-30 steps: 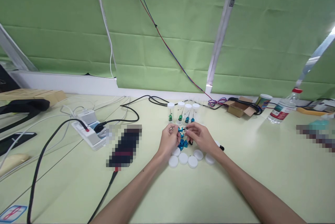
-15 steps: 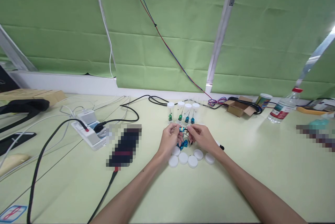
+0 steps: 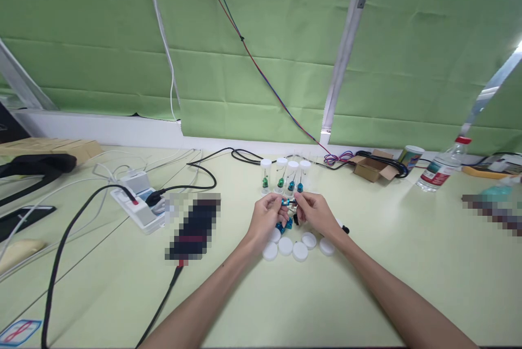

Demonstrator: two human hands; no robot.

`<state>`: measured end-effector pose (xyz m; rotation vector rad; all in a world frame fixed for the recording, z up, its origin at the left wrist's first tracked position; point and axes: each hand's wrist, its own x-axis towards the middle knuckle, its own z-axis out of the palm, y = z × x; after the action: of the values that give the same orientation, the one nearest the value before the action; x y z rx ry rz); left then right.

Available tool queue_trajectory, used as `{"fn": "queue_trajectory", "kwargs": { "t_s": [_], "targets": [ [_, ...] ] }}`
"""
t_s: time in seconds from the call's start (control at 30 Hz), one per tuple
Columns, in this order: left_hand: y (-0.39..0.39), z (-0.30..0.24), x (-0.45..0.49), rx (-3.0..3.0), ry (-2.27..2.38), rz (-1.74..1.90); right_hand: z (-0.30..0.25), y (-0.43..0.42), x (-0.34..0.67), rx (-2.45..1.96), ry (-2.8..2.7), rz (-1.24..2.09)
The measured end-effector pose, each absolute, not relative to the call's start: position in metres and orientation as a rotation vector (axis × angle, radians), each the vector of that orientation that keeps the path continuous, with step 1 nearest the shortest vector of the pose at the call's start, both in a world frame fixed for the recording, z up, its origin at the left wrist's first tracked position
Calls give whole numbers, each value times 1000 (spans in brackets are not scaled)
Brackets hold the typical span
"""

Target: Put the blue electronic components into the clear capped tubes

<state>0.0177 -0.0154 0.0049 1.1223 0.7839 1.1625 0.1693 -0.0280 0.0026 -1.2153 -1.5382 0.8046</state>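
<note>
My left hand [image 3: 266, 216] is closed, its fingertips pinching a small blue-and-white part [image 3: 285, 203] with a dark end. On the other side, my right hand [image 3: 316, 212] pinches the dark end of that same part, so it lies roughly level between both hands. Its exact kind is too small to make out. Below the hands are more small blue pieces [image 3: 289, 224], partly hidden by my fingers. Several round white caps [image 3: 300, 251] lie closer to me. Just behind stand several clear tubes with white lids [image 3: 265, 164], holding green or blue pieces with thin dark stems.
To the left lie a blurred dark phone-like device [image 3: 196, 228] with a cable and a white power strip [image 3: 141, 205]. An open cardboard box [image 3: 369, 168], a can [image 3: 410, 157] and a water bottle [image 3: 440, 169] stand at back right. Black cable [image 3: 204, 167] crosses the back.
My right hand has shifted slightly and its fingers have changed position around the dark end. The left hand stays almost in place, still holding the small part.
</note>
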Motion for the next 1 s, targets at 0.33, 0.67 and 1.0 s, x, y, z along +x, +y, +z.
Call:
{"fn": "queue_trajectory", "kwargs": {
  "t_s": [0.33, 0.67, 1.0],
  "targets": [
    [-17, 8, 19, 976, 777, 1170, 5, -29, 166, -1085, -1442, 923],
    [-16, 9, 18, 930, 814, 1219, 5, -30, 167, -1023, -1523, 911],
    [-18, 9, 18, 1003, 817, 1204, 6, -31, 166, -1114, -1536, 876]
  ]
}}
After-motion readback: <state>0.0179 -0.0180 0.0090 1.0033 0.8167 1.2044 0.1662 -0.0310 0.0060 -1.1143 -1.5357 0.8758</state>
